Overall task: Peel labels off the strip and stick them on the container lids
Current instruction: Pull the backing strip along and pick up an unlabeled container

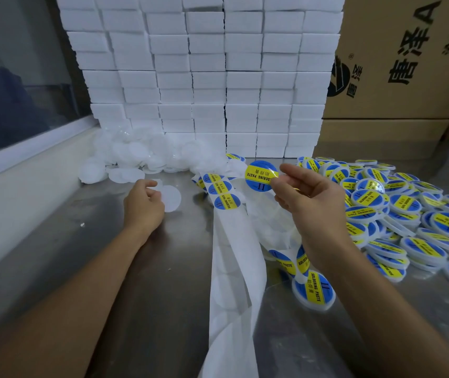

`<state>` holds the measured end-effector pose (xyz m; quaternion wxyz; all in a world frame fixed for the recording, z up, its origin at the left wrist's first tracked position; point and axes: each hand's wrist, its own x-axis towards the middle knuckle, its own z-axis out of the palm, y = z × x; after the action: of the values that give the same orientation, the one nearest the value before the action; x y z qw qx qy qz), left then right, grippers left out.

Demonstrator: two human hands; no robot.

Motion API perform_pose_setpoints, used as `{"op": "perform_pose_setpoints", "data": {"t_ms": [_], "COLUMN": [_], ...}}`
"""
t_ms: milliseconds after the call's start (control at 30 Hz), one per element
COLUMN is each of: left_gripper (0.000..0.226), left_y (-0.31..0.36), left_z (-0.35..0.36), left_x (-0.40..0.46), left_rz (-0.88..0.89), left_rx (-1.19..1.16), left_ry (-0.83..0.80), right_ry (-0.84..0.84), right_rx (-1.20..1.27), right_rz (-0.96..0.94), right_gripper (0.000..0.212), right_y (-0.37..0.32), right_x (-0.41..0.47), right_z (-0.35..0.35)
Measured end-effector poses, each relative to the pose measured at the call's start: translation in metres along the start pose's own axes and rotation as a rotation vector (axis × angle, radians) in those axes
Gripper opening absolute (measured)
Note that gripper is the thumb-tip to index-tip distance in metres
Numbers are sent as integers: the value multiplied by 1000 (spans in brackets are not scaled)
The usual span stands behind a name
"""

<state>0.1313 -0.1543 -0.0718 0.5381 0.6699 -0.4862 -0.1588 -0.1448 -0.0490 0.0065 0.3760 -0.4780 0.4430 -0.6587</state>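
Note:
My right hand pinches a round blue and yellow label by its edge and holds it up in the air, free of the strip. The white backing strip runs down the middle of the steel table, with three labels still stuck near its far end. My left hand rests on the table with curled fingers gripping a plain white lid. A heap of bare white lids lies behind it.
Several labelled lids are piled at the right, a few near my right wrist. A wall of stacked white boxes stands at the back, cardboard cartons at the back right, and a window ledge along the left.

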Motion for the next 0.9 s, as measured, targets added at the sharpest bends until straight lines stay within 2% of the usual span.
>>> {"op": "perform_pose_setpoints", "data": {"t_ms": [300, 533, 633, 733, 900], "left_gripper": [18, 15, 14, 12, 11], "left_y": [14, 31, 41, 57, 83], "left_z": [-4, -18, -27, -29, -24], "left_x": [-42, -65, -67, -76, -95], "left_rz": [-160, -242, -300, -322, -237], "left_rx": [-258, -608, -840, -1010, -1019], "left_ry": [-87, -75, -83, -166, -357], "right_ry": [3, 29, 27, -18, -150], "right_rx": [-97, -118, -128, -126, -84], "right_rz": [-87, -111, -124, -150, -144], "right_gripper": [8, 6, 10, 20, 32], "right_y": [1, 2, 1, -1, -1], "right_x": [-1, -3, -3, -6, -14], "right_z": [3, 2, 2, 4, 11]}}
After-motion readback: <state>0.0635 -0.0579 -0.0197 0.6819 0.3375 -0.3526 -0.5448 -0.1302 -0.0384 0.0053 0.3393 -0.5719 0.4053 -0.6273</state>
